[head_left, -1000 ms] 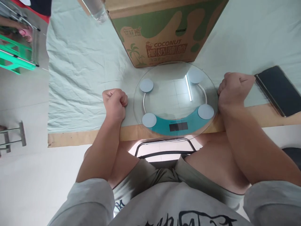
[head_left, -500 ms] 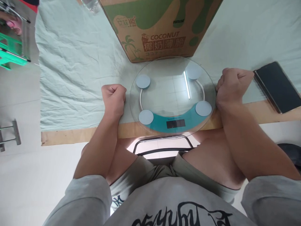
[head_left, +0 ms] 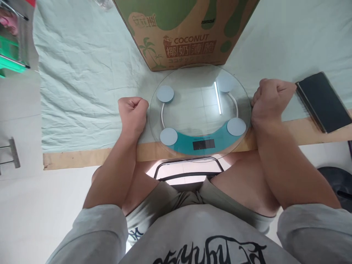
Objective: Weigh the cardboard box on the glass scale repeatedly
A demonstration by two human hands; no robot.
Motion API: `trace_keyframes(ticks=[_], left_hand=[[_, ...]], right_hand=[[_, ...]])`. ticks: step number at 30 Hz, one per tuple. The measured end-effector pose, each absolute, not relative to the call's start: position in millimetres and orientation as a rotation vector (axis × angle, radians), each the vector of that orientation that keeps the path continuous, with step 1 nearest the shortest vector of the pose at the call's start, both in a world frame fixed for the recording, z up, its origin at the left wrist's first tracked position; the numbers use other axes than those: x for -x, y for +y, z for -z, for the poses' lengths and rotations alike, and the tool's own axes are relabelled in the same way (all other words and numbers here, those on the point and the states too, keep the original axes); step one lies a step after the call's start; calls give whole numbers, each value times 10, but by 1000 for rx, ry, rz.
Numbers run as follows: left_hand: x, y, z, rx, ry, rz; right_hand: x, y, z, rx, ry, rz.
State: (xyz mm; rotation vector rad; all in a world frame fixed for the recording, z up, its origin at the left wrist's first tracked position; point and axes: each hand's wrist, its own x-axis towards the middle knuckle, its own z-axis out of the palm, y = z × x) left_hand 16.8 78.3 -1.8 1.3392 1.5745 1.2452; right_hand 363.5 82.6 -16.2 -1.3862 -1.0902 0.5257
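Note:
A round glass bathroom scale [head_left: 189, 110] lies between my hands at the table's near edge. It has a teal band with a dark display and silvery round pads. My left hand [head_left: 133, 114] rests on the cloth as a fist, just left of the scale. On the other side, my right hand [head_left: 272, 97] is also a fist, close against the scale's right rim; whether it touches the glass I cannot tell. Neither fist shows anything inside. A dark phone [head_left: 324, 102] lies just right of my right hand.
Behind the scale stands a cardboard box [head_left: 192, 35] printed COCONUT. A pale green cloth [head_left: 77, 84] covers the table, leaving a wooden front edge [head_left: 79, 158] bare. At the far left are a green stool [head_left: 12, 55] and metal bars. A clear item [head_left: 104, 3] sits at the back.
The view has shifted slightly, so most things sit a little further left and up. Both fists keep their places beside the scale.

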Motion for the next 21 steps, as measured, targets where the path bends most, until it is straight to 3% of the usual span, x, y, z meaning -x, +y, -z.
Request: trace_keyframes(ticks=[17,21], left_hand=[[-197,790,-156,-1264,1645,-993],[-170,835,-161,-1214,1647,-960]], right_hand=[[-3550,781,-16,1428,-941,-638],[-3473,850,-192,1537,-683,-730]])
